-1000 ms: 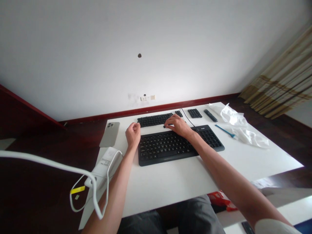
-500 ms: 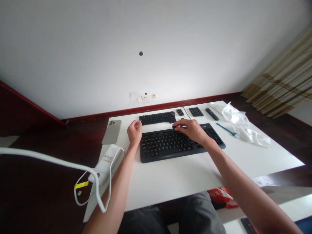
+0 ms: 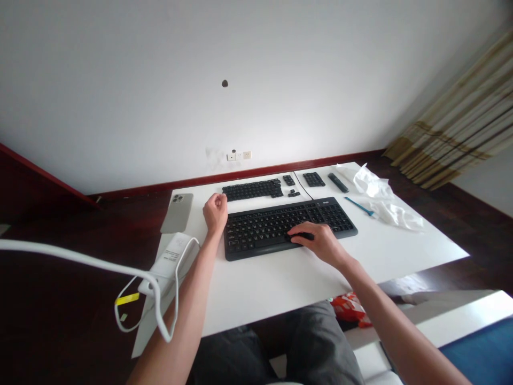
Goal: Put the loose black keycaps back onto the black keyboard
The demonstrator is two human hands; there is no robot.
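Right hand (image 3: 316, 241) lies over the near right part of a long black rectangular plastic keyboard (image 3: 256, 235), fingers pinched on a small black piece (image 3: 305, 236) of unclear type. Left hand (image 3: 215, 212), clenched, nothing visibly held, sits just beyond the keyboard's left end. The keyboard's long axis runs left-right across the white counter (image 3: 272, 289).

The right hand (image 3: 316, 245) lies with its fingers (image 3: 297, 240) on a black rectangular keyboard (image 3: 260, 230); the left hand (image 3: 215, 213), curled into a loose fist, sits just beside its left end, above the white bench (image 3: 380, 256).
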